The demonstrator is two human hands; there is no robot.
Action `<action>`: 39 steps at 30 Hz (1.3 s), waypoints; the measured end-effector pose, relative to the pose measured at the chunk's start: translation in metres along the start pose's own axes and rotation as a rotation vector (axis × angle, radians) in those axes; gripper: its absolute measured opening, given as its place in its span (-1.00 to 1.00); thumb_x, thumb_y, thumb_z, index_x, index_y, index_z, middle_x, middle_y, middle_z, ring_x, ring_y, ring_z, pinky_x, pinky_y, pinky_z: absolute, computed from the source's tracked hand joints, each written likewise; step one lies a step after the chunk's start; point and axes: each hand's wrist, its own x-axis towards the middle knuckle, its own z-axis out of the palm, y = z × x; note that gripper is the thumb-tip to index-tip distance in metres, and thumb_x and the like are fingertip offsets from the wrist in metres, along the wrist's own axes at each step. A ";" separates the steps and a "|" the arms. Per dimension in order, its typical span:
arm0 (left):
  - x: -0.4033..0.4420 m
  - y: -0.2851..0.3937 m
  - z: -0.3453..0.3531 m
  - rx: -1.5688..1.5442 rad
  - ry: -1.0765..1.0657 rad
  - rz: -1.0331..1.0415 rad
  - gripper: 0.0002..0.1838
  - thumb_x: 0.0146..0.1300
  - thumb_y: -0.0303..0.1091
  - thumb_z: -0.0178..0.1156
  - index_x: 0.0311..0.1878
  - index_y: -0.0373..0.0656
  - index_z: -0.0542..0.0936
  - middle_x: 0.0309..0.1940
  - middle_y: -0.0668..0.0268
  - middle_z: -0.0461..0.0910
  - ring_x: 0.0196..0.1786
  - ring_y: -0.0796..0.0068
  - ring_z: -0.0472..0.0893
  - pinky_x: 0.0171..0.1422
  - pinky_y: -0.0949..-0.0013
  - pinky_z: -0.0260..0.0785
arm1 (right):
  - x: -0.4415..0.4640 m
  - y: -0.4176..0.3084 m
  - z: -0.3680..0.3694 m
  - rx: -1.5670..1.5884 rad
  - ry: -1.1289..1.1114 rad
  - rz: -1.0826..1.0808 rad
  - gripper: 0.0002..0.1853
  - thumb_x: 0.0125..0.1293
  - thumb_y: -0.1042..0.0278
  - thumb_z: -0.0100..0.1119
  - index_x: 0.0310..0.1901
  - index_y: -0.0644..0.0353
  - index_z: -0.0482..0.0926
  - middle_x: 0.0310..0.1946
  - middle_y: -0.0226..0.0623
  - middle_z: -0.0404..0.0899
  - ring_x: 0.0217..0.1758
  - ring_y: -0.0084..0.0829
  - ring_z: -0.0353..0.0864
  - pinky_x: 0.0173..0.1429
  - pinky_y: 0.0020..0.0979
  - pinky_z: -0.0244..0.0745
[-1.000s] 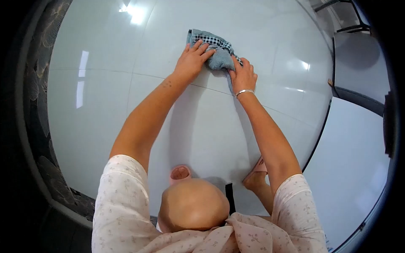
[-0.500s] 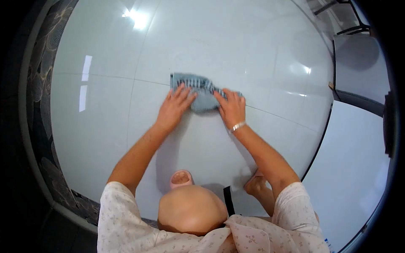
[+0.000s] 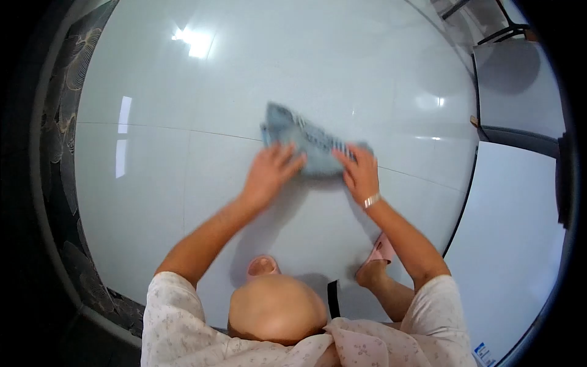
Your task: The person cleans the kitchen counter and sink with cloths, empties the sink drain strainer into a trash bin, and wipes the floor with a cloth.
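A grey-blue cloth (image 3: 318,160) with a dark-and-white striped band lies bunched on the glossy floor. My left hand (image 3: 272,174) holds its lower left edge, fingers bent over the fabric and the thumb towards the middle. At the right end, my right hand (image 3: 362,174), wearing a silver band (image 3: 372,200) on the wrist, has its thumb and fingers closed on the cloth. The fabric under both sets of fingertips is hidden, and the cloth is slightly blurred.
Pale floor tiles (image 3: 202,92) with thin joints reflect bright lights. A dark patterned border (image 3: 73,98) runs along the left. White panels (image 3: 507,226) stand on the right, with dark chair-like legs (image 3: 504,30) beyond. My feet wear pink slippers (image 3: 263,266), close below the hands.
Both hands and the cloth have shifted right, and the cloth now slants more, its right end lower. More of my right-side pink slipper shows.
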 end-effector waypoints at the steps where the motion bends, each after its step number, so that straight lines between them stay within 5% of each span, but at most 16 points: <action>1: -0.024 0.018 0.015 0.027 -0.148 0.031 -0.44 0.25 -0.42 0.11 0.34 0.20 0.46 0.39 0.16 0.34 0.36 0.05 0.35 0.35 -0.07 0.24 | -0.042 0.000 0.002 -0.003 -0.103 0.018 -0.30 0.06 0.59 0.20 0.27 -0.25 0.50 0.22 -0.19 0.42 0.26 -0.14 0.38 0.28 -0.09 0.20; 5: -0.059 0.043 0.042 -0.020 -0.248 0.069 -0.45 0.25 -0.35 0.10 0.33 0.27 0.46 0.38 0.28 0.35 0.35 0.18 0.34 0.36 -0.06 0.16 | -0.109 0.008 0.021 -0.054 -0.286 -0.023 -0.35 0.09 0.59 0.18 0.23 -0.27 0.53 0.23 -0.27 0.44 0.25 -0.19 0.40 0.26 -0.09 0.21; 10: 0.021 0.013 0.040 0.031 -0.156 -0.047 -0.48 0.23 -0.43 0.09 0.25 0.27 0.52 0.30 0.27 0.42 0.27 0.16 0.40 0.25 -0.01 0.25 | -0.014 0.039 0.028 -0.114 -0.024 0.049 -0.42 0.19 0.55 0.09 0.23 -0.28 0.52 0.25 -0.38 0.45 0.29 -0.26 0.40 0.28 -0.12 0.23; 16: 0.085 0.021 0.014 -0.017 -0.003 -0.155 -0.48 0.07 -0.62 0.18 0.10 0.14 0.65 0.10 0.12 0.55 0.06 0.04 0.50 0.08 0.06 0.40 | 0.051 0.040 -0.024 -0.232 -0.033 0.174 -0.41 0.18 0.60 0.11 0.22 -0.25 0.53 0.26 -0.33 0.44 0.32 -0.25 0.37 0.30 -0.15 0.24; 22: 0.075 0.108 0.028 -0.060 -0.328 0.217 -0.50 0.12 -0.51 0.20 0.18 0.04 0.57 0.12 0.11 0.50 0.09 0.07 0.49 0.07 0.04 0.40 | -0.069 0.076 -0.097 -0.240 -0.168 0.132 -0.42 0.17 0.55 0.18 0.22 -0.26 0.52 0.32 -0.37 0.38 0.38 -0.28 0.30 0.30 -0.19 0.24; 25: 0.062 0.153 0.070 0.056 -0.625 0.333 -0.43 0.21 -0.37 0.19 0.33 0.11 0.45 0.28 0.16 0.38 0.16 0.10 0.46 0.06 0.06 0.41 | -0.144 0.089 -0.095 -0.343 -0.271 0.305 -0.36 0.20 0.39 0.26 0.35 -0.17 0.39 0.39 -0.18 0.26 0.45 -0.12 0.19 0.39 -0.10 0.18; 27: 0.055 0.169 0.071 0.117 -0.683 0.363 -0.41 0.22 -0.35 0.20 0.36 0.14 0.42 0.34 0.19 0.33 0.19 0.12 0.44 0.07 0.06 0.41 | -0.186 0.096 -0.061 -0.004 -0.173 0.777 -0.18 0.19 0.14 0.33 0.47 0.02 0.19 0.44 0.09 0.11 0.51 0.08 0.04 0.51 0.02 0.01; 29: 0.050 0.173 0.080 0.198 -0.776 0.372 -0.35 0.22 -0.28 0.24 0.41 0.22 0.36 0.47 0.29 0.18 0.26 0.18 0.38 0.07 0.04 0.41 | -0.204 0.093 -0.013 0.158 -0.118 0.826 -0.09 0.19 0.04 0.33 0.49 0.11 0.10 0.45 0.20 0.04 0.53 0.14 -0.02 0.53 0.06 -0.07; 31: 0.044 0.169 0.084 0.247 -0.719 0.390 -0.34 0.20 -0.27 0.26 0.40 0.23 0.37 0.45 0.31 0.20 0.26 0.19 0.38 0.06 0.02 0.41 | -0.180 0.075 0.007 0.326 -0.060 0.867 0.01 0.18 -0.06 0.34 0.51 0.20 0.00 0.46 0.30 -0.04 0.54 0.20 -0.08 0.56 0.10 -0.15; 33: 0.042 0.173 0.091 0.297 -0.659 0.408 -0.34 0.18 -0.27 0.27 0.39 0.24 0.38 0.43 0.33 0.21 0.25 0.20 0.38 0.05 0.01 0.41 | -0.135 0.043 -0.003 0.173 -0.119 1.149 0.04 0.15 -0.14 0.33 0.51 0.21 0.01 0.49 0.31 -0.11 0.58 0.21 -0.19 0.58 0.08 -0.19; 39: 0.057 0.187 0.101 0.148 -0.553 0.001 -0.31 0.02 -0.38 0.33 0.31 0.16 0.45 0.33 0.33 0.31 0.19 0.20 0.42 0.06 0.04 0.41 | -0.079 0.080 0.021 0.125 0.080 0.742 0.00 0.16 -0.05 0.32 0.51 0.18 0.01 0.51 0.30 -0.17 0.61 0.20 -0.34 0.58 0.12 -0.32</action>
